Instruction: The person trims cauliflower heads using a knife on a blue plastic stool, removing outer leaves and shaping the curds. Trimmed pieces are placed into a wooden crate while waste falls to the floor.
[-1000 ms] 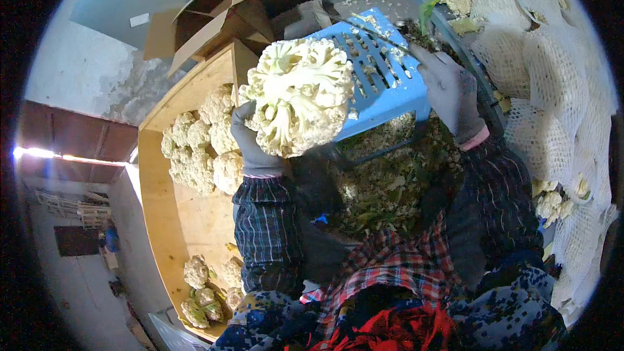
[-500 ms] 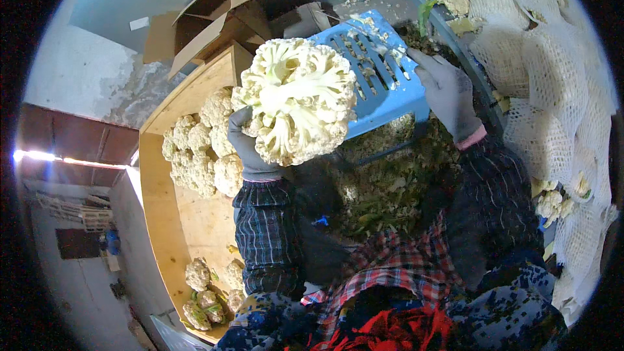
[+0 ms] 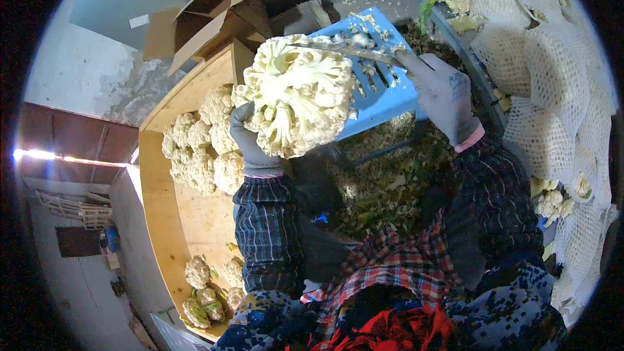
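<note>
A large white cauliflower head (image 3: 302,97), its cut stem side facing up, is gripped at its left edge by my gloved left hand (image 3: 255,143). My gloved right hand (image 3: 445,94) closes round the handle of a knife (image 3: 351,49). The thin blade reaches left to the upper right edge of the cauliflower and seems to touch it. Beneath and beyond both hands stands a blue slotted plastic stool (image 3: 390,101), with small cauliflower crumbs on its top.
At left, a wooden bin (image 3: 159,201) holds several cauliflower heads (image 3: 195,162). An open cardboard box (image 3: 221,10) stands behind it. White net sacks (image 3: 546,78) of cauliflower line the right beside a metal rail (image 3: 455,42). Leaf trimmings (image 3: 383,195) cover the floor below the stool.
My right hand has swung the knife leftward, bringing its blade over the stool to the cauliflower's upper edge. My left hand keeps its hold, with the cauliflower tilted slightly.
</note>
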